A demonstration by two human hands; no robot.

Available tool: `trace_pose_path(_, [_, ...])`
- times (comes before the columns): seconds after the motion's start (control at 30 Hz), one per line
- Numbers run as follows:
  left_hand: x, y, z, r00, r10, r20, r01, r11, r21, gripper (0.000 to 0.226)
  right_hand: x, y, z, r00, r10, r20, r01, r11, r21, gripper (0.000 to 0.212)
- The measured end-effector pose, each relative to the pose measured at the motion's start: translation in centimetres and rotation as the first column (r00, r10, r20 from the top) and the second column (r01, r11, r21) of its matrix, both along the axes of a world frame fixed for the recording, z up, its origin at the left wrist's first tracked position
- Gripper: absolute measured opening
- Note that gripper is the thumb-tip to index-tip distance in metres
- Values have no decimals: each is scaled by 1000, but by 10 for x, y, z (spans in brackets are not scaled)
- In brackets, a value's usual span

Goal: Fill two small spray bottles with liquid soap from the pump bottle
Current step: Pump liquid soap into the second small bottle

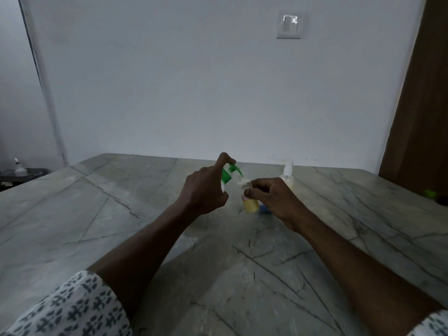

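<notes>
At frame centre, over the grey marble table (121, 214), the left hand (203, 190) is wrapped around the pump bottle (226, 177), index finger on its green pump head, the spout reaching right. The right hand (274, 197) pinches an open small bottle (249, 200), part full of yellow soap, its mouth right at the spout. Just right of centre, behind the right hand, stands a second bottle (287, 177) with its sprayer on.

The left hand (203, 190) pressed the green-topped pump bottle (229, 174) over the small clear yellow-filled bottle (249, 202) held by the right hand (276, 197).
</notes>
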State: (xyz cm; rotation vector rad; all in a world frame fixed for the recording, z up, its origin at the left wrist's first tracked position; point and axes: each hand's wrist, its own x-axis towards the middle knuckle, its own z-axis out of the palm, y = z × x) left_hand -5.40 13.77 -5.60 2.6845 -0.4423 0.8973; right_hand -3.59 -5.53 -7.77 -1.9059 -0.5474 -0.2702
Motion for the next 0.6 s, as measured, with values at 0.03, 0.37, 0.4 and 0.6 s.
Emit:
trace_pose_path(0.03, [0,0,0,1000,-1,0,1,1000,2,75,0,0,0,1000,-5,0,5,1000,6,15])
trace_pose_path(0.37, [1,-1,0,1000,9,6,-9,1000,7,70,0,-1,-1,1000,4,-11,-5,1000,-8,24])
trace_pose_path(0.4, [0,-1,0,1000,8,7,-9,1000,5,68,0,0,-1,1000,6,-8,-6,1000,-18,26])
trace_pose_path(0.6, [-1,-1,-1,1000,-2,18,2,1000,-10,68,-2,1,0,1000,15,16,-15,1000,-5,20])
